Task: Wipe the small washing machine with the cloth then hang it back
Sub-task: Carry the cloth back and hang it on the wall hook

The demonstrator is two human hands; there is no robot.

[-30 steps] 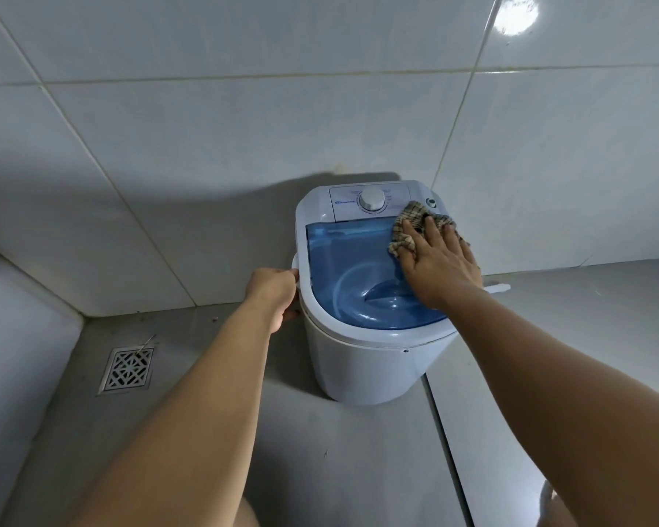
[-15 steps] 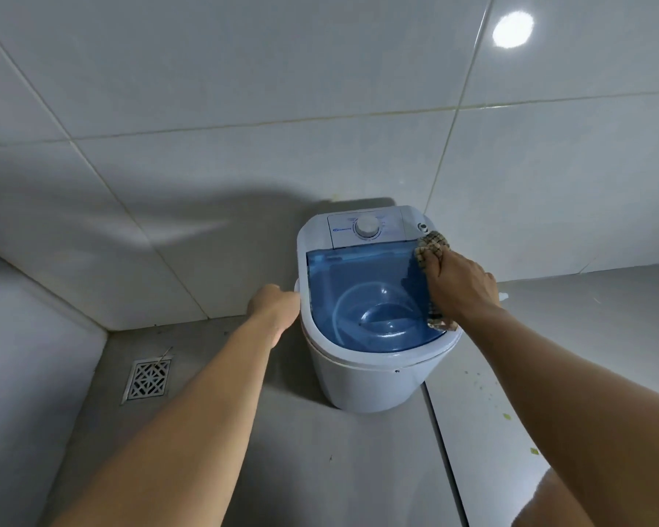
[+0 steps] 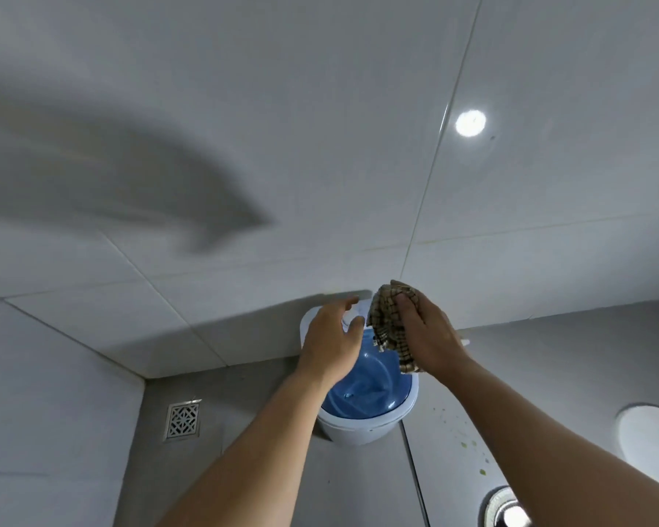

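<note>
Head view: grey tiled floor (image 3: 244, 484) and walls (image 3: 320, 127) surround washing machine (image 3: 362, 427).

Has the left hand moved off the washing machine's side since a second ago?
Yes. The left hand has left the white washing machine's left rim, now open over its blue lid, reaching toward the checked cloth.

You see one small washing machine (image 3: 362, 424), one checked cloth (image 3: 390, 329) and one floor drain grate (image 3: 183, 419). You have two hands up: left hand (image 3: 331, 342), right hand (image 3: 428, 336).
</note>
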